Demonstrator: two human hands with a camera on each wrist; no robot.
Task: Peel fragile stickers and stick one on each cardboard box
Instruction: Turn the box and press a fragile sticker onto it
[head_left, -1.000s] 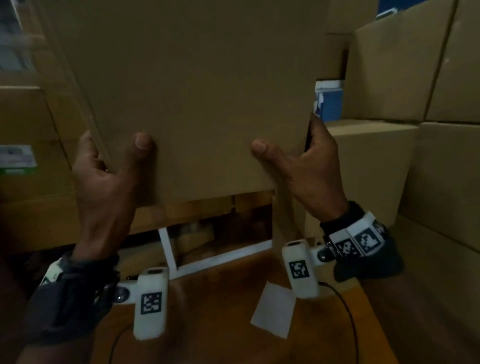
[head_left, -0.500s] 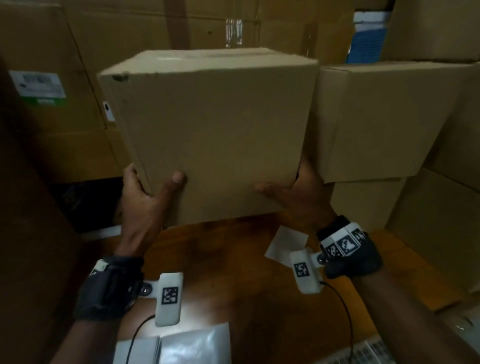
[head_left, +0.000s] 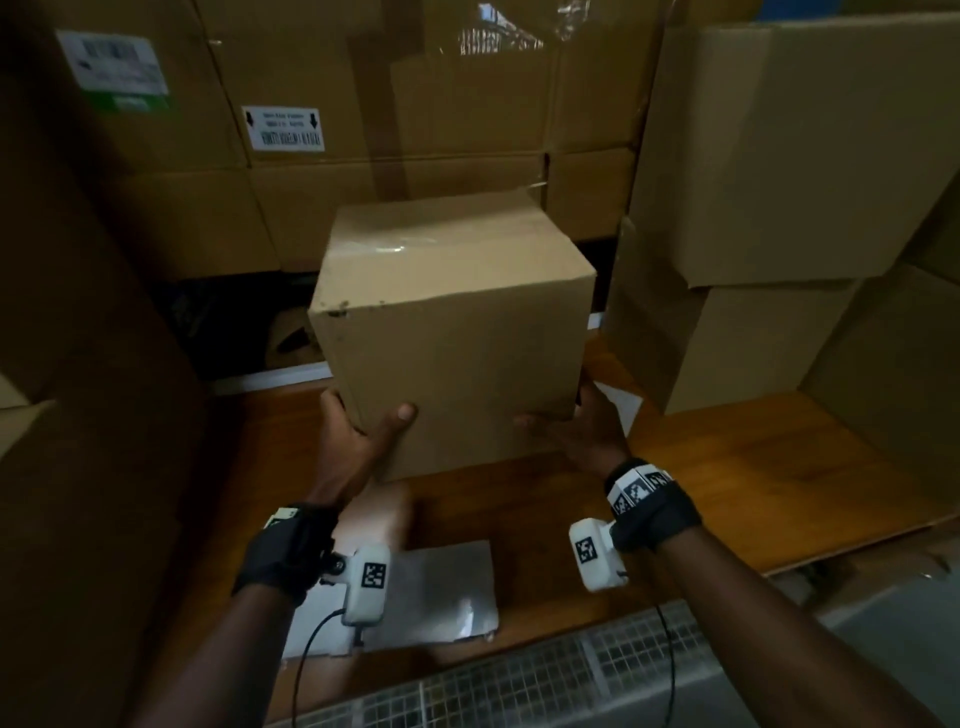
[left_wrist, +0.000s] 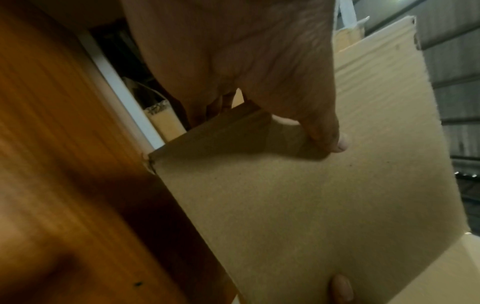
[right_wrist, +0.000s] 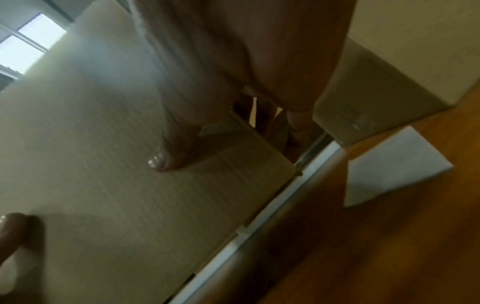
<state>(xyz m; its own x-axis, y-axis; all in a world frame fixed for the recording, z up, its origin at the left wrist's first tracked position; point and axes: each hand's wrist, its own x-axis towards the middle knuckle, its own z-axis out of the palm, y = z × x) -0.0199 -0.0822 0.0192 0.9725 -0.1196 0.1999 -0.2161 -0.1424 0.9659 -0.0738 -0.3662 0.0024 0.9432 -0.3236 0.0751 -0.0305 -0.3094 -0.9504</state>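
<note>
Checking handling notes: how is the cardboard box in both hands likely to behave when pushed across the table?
The cardboard box probably stays stiff: its faces look flat under the left hand and right hand. Squat, it seems unlikely to tip. Weight unclear.

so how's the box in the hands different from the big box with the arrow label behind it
The held cardboard box is smaller, gripped at its lower corners by the left hand and right hand; the labelled box sits stacked and untouched. The held box's visible faces are bare. Both are brown cardboard.

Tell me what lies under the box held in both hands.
Under the cardboard box shows the wooden table; a white sheet pokes out behind the right hand. The left hand grips the other lower corner. Whether the base rests down is hidden.
</note>
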